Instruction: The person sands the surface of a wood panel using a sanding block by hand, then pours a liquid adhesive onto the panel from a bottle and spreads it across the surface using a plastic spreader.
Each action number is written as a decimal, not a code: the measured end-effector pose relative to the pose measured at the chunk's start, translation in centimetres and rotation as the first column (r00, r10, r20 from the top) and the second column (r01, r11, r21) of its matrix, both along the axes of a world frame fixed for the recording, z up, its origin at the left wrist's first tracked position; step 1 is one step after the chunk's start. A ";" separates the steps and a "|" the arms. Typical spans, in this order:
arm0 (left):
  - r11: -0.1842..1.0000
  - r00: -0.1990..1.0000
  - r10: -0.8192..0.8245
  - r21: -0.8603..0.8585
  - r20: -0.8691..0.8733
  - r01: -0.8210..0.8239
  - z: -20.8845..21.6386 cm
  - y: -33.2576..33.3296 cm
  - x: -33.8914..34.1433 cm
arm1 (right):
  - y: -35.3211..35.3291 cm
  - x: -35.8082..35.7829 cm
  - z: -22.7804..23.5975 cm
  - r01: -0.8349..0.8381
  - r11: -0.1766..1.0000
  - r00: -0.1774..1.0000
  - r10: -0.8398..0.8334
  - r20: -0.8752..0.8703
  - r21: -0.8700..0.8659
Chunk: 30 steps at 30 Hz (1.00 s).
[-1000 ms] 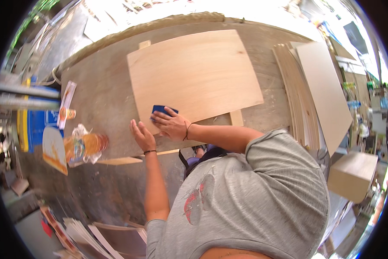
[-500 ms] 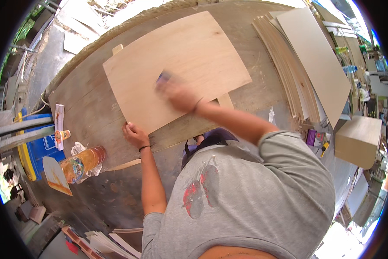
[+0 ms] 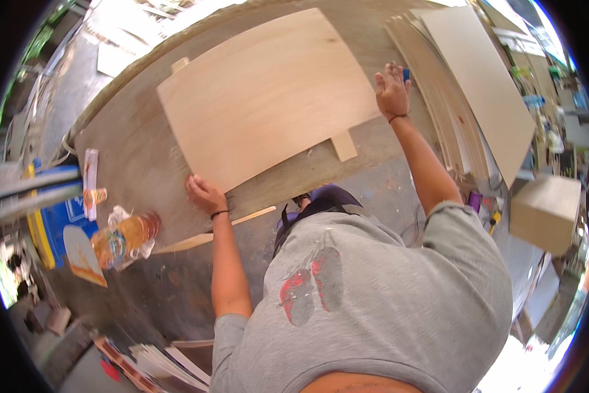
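A pale plywood board [image 3: 268,92] lies flat on the worktable, tilted in the view. My left hand [image 3: 206,194] is at the board's near left corner, its fingers curled against the edge. Just off the board's right edge, my right hand [image 3: 392,95] is palm down over the table with its fingers stretched out. A small blue block-like thing [image 3: 406,74] shows at the outer side of the right fingers; its underside and most of its body are hidden. Wooden strips [image 3: 344,145] stick out from under the board.
A stack of thin boards [image 3: 432,98] with a large pale panel [image 3: 481,85] stands on the right. To the left are a bottle of orange-brown liquid [image 3: 125,240], a scraper-like plate [image 3: 83,257] and a blue-and-yellow bin [image 3: 55,229]. A pale box [image 3: 545,213] sits far right.
My right hand has moved from the middle of the board to beyond its right edge, its fingers now straighter, with the blue thing beside it. The left hand stays at the corner.
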<state>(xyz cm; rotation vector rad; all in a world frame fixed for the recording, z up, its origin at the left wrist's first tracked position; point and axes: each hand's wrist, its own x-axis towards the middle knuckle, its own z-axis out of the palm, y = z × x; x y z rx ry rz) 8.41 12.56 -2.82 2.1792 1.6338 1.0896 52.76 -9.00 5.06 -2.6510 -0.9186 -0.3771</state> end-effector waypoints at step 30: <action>0.825 0.865 0.278 -0.565 0.418 0.008 4.3 -8.1 -1.5 | 9.9 -13.8 0.4 -0.841 0.539 0.541 0.838 -0.061 -0.055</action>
